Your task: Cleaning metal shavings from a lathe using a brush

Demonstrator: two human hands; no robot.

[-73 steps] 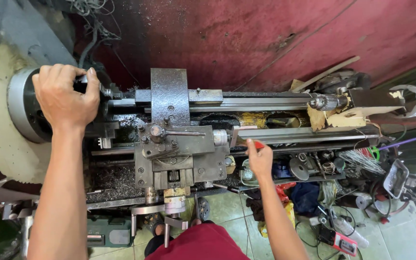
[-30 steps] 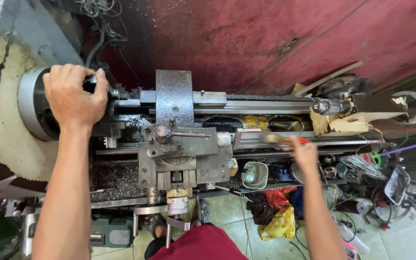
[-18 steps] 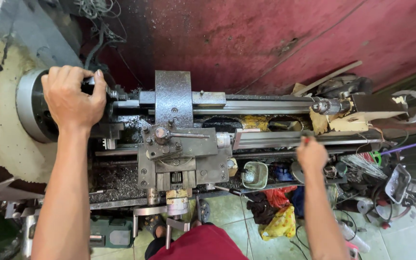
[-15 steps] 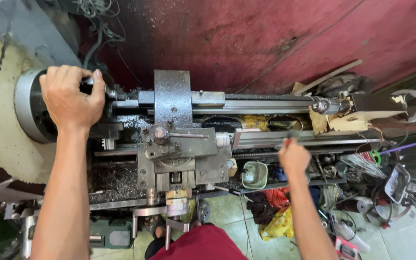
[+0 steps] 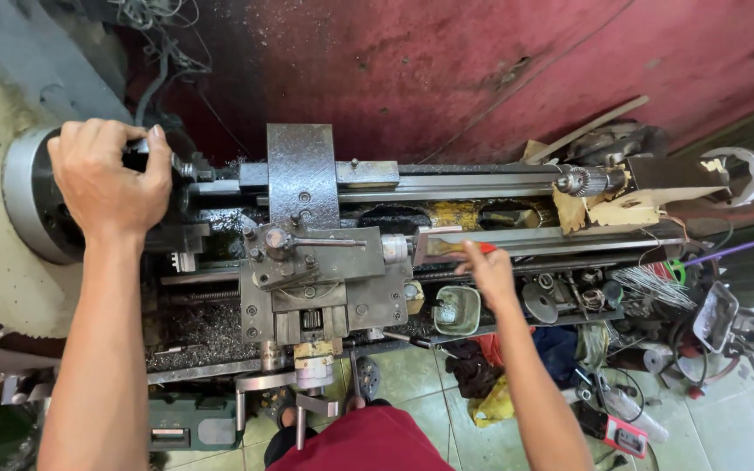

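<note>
left hand [image 5: 108, 183] fingers wrapped over the round grey steel lathe chuck [image 5: 32, 192] at the machine's left end. right hand [image 5: 488, 272] over the bed rail, gripping a small red-tipped tool [image 5: 484, 249]; fingers curled. grey metal carriage with tool post [image 5: 316, 262] sits between the hands, green metal cup [image 5: 456, 310] just below the right hand.

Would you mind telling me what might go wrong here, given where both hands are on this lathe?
The left hand grips the chuck; if the spindle turned, fingers could be caught. The right hand reaches over the bed, where metal chips could cut bare skin. Cables and clutter on the floor could trip.
</note>
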